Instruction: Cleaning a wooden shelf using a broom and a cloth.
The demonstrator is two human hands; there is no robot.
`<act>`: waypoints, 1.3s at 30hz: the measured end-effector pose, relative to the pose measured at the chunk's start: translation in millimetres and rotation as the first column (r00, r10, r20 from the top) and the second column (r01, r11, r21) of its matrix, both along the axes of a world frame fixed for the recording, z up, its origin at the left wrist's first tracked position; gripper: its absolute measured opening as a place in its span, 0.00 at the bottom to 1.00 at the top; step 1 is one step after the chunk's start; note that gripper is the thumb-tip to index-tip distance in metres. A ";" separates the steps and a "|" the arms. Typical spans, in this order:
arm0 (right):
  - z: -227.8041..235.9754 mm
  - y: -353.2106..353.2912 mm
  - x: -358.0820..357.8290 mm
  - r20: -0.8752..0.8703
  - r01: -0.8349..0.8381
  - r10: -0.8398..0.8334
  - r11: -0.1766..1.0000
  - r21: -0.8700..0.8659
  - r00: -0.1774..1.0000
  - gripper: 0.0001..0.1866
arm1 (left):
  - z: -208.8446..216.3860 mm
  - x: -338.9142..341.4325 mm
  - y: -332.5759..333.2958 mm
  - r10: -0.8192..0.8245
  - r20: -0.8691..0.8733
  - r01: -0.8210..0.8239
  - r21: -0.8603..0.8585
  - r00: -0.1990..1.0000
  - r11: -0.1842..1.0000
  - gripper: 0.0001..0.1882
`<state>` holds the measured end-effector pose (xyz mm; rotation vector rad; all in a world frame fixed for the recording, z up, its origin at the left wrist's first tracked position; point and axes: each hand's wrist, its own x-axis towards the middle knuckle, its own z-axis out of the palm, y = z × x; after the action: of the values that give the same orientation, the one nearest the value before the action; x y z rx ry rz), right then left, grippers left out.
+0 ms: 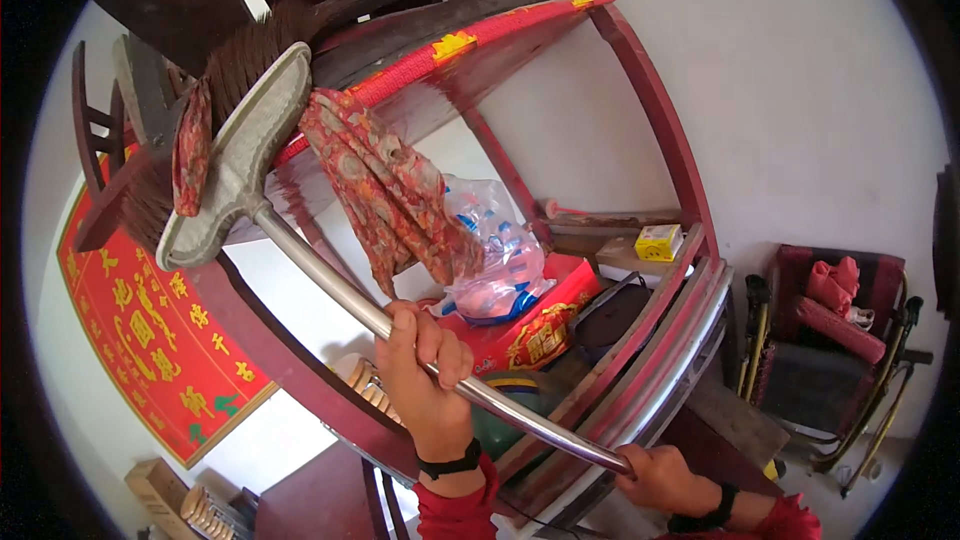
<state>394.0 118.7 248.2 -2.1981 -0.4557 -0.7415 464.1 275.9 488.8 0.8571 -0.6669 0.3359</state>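
Observation:
A broom with a grey plastic head [240, 155], dark bristles and a metal handle [330, 285] slants from upper left to lower right. My left hand [425, 350] wraps round the middle of the handle. Near its lower end, my right hand [660, 488] is closed on it too. A red patterned cloth [385, 185] hangs beside the broom head, and a strip of similar cloth [190, 155] shows on the head's other side. The bristles reach up by a dark wooden chair [420, 25] raised on a red wooden rack; where they touch is partly hidden.
On the rack's shelf are a clear plastic bag [500, 255], a red box [500, 335], a small yellow box [659, 242] and a dark bag [610, 315]. A folding chair [820, 370] stands at right. A red poster [140, 320] hangs at left.

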 end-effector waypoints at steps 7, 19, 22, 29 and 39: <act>2.2 -7.8 -1.6 0.085 -0.021 0.018 0.999 0.034 0.996 0.13 | 1.2 1.0 0.7 -0.021 -0.027 0.021 -0.018 0.999 1.000 0.06; -9.7 -26.7 -4.7 0.025 0.142 -0.145 0.986 0.092 0.989 0.15 | 1.4 24.2 -48.2 -0.198 -0.059 0.202 0.072 0.978 0.977 0.05; -10.8 -39.1 -0.9 0.055 0.171 -0.175 0.983 0.070 0.983 0.15 | 4.5 29.4 -68.4 -0.189 -0.072 0.197 0.115 0.979 0.974 0.06; -4.1 -77.1 6.7 0.035 0.072 -0.085 0.957 0.280 0.996 0.17 | 8.8 46.4 -104.0 -0.176 -0.086 0.186 0.119 0.981 0.975 0.07; -66.7 -165.7 -20.4 -0.205 -0.058 0.171 0.883 0.465 0.964 0.18 | 14.5 72.2 -153.5 -0.238 -0.047 0.242 0.158 0.970 0.957 0.07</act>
<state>373.6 -47.0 181.6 -1.7675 -0.2527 -0.4501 536.3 122.4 503.4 0.9230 -0.7716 0.0502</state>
